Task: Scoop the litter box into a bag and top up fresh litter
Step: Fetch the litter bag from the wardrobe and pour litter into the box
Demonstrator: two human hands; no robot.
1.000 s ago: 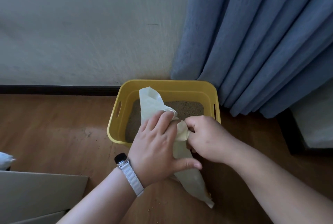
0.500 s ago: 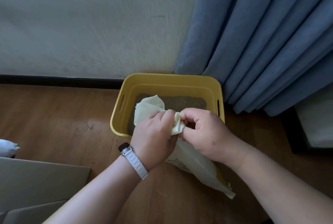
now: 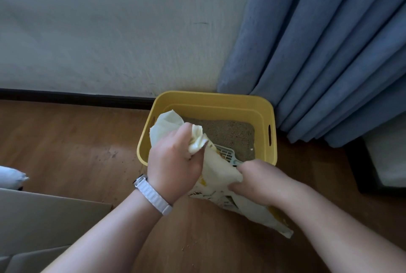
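Observation:
A yellow litter box point(image 3: 211, 100) stands on the wooden floor against the wall, with brown litter point(image 3: 228, 132) inside. A pale blue slotted scoop point(image 3: 227, 155) lies in it near the front edge, partly hidden. My left hand point(image 3: 173, 160) grips the bunched top of a cream plastic bag point(image 3: 217, 171) over the box's front left corner. My right hand point(image 3: 261, 181) grips the bag lower down, in front of the box. The bag's printed lower end point(image 3: 272, 220) trails down to the floor on the right.
A blue curtain point(image 3: 329, 53) hangs right behind the box on the right. A dark-framed white thing point(image 3: 384, 160) stands at the far right. A cardboard box point(image 3: 44, 217) sits at the lower left, with a white bag corner point(image 3: 11, 177) above it. Litter crumbs point(image 3: 189, 246) lie on the floor.
My right hand has slid from the bag's top down to its middle, uncovering the scoop. My left hand has bunched the bag's top tighter. The view has moved closer.

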